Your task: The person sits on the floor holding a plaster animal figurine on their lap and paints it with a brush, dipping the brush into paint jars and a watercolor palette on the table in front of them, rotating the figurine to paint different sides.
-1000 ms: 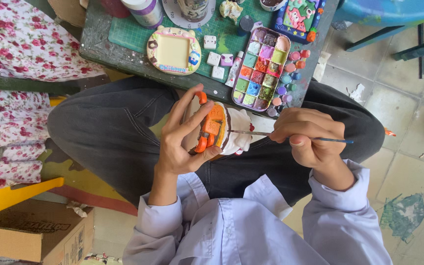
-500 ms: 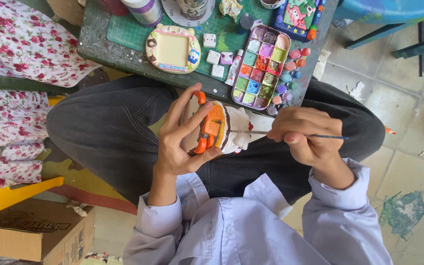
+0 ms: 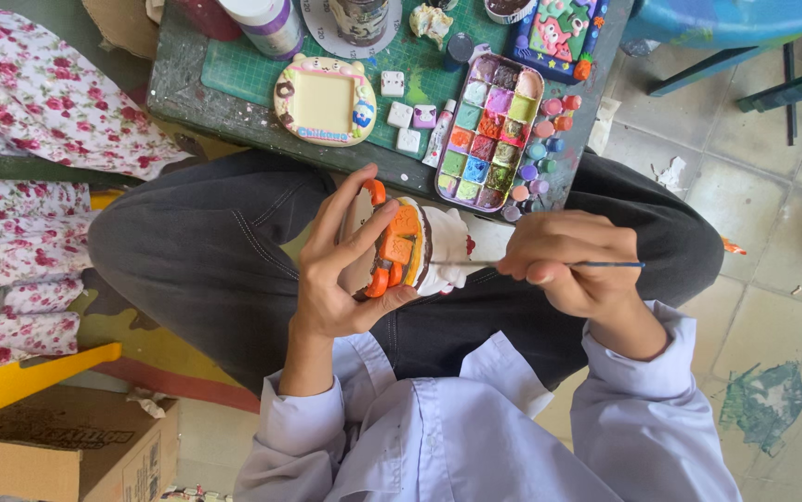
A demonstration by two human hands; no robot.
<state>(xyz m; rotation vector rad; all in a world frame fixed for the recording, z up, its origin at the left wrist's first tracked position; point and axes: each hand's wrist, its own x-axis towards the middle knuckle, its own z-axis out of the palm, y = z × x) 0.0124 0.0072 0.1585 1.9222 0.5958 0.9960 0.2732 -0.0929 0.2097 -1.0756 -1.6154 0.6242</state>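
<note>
Orange and white paint covers the small plaster figurine (image 3: 407, 249) that sits over the person's lap, just below the near edge of the green worktop (image 3: 234, 79). The left hand (image 3: 341, 270) is wrapped around it, thumb under the base and fingers curled over the back, holding it tilted on its side. The right hand (image 3: 573, 265) is pinched narrow around one thin blue-handled paintbrush (image 3: 596, 265), whose tip touches the white side of the figurine.

On the worktop, near its near edge, lies one rectangular paint palette (image 3: 489, 130) with many small square wells of mixed colours. Along the palette's right side runs a loose row of small round paint pots (image 3: 540, 149), roughly ten, in red, blue, green and purple. To the left of the palette lies one cream-coloured square frame with small figures at its corners (image 3: 325, 100). Between frame and palette lie four little white square tiles (image 3: 401, 115). At the far edge stand one white bottle with a purple label (image 3: 266, 23) and one round jar (image 3: 359, 17). At the far right corner lies one colourful painted plaque (image 3: 564, 33).

One cardboard box (image 3: 57, 455) sits on the floor by the left sleeve, and flowered cloth (image 3: 39, 93) lies left of the worktop.
</note>
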